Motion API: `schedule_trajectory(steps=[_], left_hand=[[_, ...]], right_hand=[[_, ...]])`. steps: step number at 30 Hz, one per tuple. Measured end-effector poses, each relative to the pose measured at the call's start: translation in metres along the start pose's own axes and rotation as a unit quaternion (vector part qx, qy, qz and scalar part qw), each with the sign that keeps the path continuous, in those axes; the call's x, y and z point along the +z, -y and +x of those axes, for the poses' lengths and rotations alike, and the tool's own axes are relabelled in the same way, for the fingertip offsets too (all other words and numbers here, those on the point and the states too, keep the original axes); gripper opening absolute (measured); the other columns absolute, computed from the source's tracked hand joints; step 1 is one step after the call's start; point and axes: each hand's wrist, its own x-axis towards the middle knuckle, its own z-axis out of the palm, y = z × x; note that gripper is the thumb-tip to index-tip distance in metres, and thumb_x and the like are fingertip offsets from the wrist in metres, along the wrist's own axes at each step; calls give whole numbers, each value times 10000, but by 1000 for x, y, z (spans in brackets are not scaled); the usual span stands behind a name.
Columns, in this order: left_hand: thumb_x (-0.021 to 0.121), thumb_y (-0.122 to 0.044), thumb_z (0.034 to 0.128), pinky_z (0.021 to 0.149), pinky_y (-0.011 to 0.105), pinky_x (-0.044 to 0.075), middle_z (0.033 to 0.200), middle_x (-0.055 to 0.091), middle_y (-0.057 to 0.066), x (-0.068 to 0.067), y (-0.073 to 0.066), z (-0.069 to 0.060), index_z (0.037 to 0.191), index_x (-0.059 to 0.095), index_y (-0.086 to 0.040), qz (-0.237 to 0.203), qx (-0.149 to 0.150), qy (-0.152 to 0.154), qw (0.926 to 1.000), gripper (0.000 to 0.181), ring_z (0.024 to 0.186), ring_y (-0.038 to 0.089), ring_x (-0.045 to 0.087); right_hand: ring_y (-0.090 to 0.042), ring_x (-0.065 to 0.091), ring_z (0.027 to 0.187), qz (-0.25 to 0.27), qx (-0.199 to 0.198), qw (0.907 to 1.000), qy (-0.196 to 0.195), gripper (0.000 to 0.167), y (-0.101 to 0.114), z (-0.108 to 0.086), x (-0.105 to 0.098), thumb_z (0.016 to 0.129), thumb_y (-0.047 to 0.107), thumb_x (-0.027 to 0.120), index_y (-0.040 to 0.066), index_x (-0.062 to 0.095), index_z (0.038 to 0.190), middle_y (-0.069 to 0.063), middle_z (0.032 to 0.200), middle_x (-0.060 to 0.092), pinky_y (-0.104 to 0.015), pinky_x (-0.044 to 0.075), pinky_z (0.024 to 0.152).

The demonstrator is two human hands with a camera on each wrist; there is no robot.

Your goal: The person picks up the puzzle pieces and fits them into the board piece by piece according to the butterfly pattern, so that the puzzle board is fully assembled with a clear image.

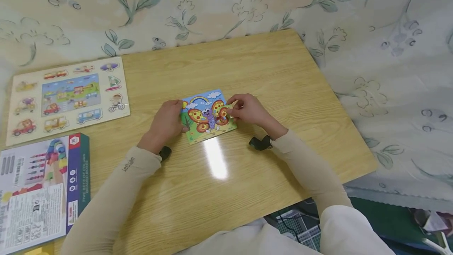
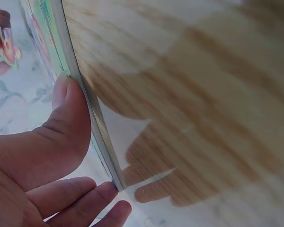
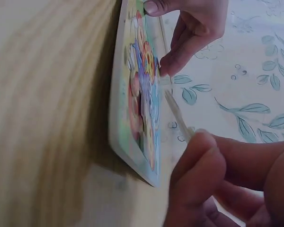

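Observation:
A small butterfly puzzle board (image 1: 198,128) with a rainbow and blue sky lies on the table. My left hand (image 1: 167,120) grips its left side, thumb on the near part and fingers round the far corner. In the left wrist view the thumb (image 2: 72,118) presses along the board's edge. My right hand (image 1: 249,109) is at the board's right side and pinches a thin puzzle piece (image 3: 179,112) between thumb and fingertips. From the left wrist, that puzzle piece (image 2: 8,46) shows red and yellow colours. Seen from the right wrist, it is held apart from the board.
A larger vehicle puzzle board (image 1: 70,123) lies at the table's back left. In front of it is a box (image 1: 78,176) labelled as beaded boxes. Floral fabric (image 1: 212,7) borders the back and right of the wooden table (image 1: 269,70).

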Motion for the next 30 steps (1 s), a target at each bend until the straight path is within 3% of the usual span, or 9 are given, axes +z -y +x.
schedule_trajectory(steps=[7, 12, 15, 19, 24, 30], left_hand=[[821, -178, 750, 1150, 494, 300, 1435, 410, 290, -5, -2, -2, 1405, 365, 128, 26, 86, -138, 9999, 855, 1342, 432, 360], [809, -179, 765, 1155, 494, 291, 1453, 387, 287, -6, -3, -4, 1416, 351, 122, -13, 2, -52, 10000, 851, 1357, 429, 339], [805, -176, 771, 1156, 497, 288, 1453, 384, 289, -6, -3, -3, 1421, 341, 121, -25, -7, -43, 10000, 852, 1355, 433, 341], [809, -178, 767, 1154, 496, 293, 1447, 395, 285, -7, -2, -2, 1417, 347, 122, 4, -17, -65, 10000, 851, 1347, 431, 353], [810, -196, 769, 1160, 492, 284, 1460, 383, 279, -8, -3, -2, 1424, 340, 115, 55, -60, -10, 10000, 864, 1364, 425, 332], [815, -198, 765, 1158, 484, 292, 1447, 400, 280, -8, -5, -2, 1414, 355, 116, 87, 8, -38, 10000, 855, 1358, 422, 343]], right_hand=[[-238, 715, 639, 1066, 419, 9929, -316, 175, 1, -14, 11, 892, 89, 650, -8, 510, 933, -161, 788, 663, -369, 606, 608], [-228, 718, 636, 1217, 508, 9904, -417, 157, -2, -14, 24, 889, 68, 640, 0, 507, 841, -175, 771, 695, -348, 605, 602], [-203, 697, 576, 676, 367, 9956, -542, 186, -3, -14, 27, 885, 96, 643, 17, 521, 768, -133, 682, 683, -312, 589, 557], [-162, 642, 498, -501, 90, 9978, -433, 289, 0, -10, 27, 893, 208, 644, 78, 522, 666, -43, 553, 623, -240, 470, 494], [-122, 520, 452, -1442, -41, 9895, 20, 325, 5, -1, 19, 898, 299, 651, 120, 525, 658, 21, 515, 559, -222, 333, 445], [-126, 533, 496, -2128, 32, 9765, 326, 310, 9, 4, 11, 884, 342, 684, 117, 557, 712, 17, 577, 593, -246, 371, 497]])
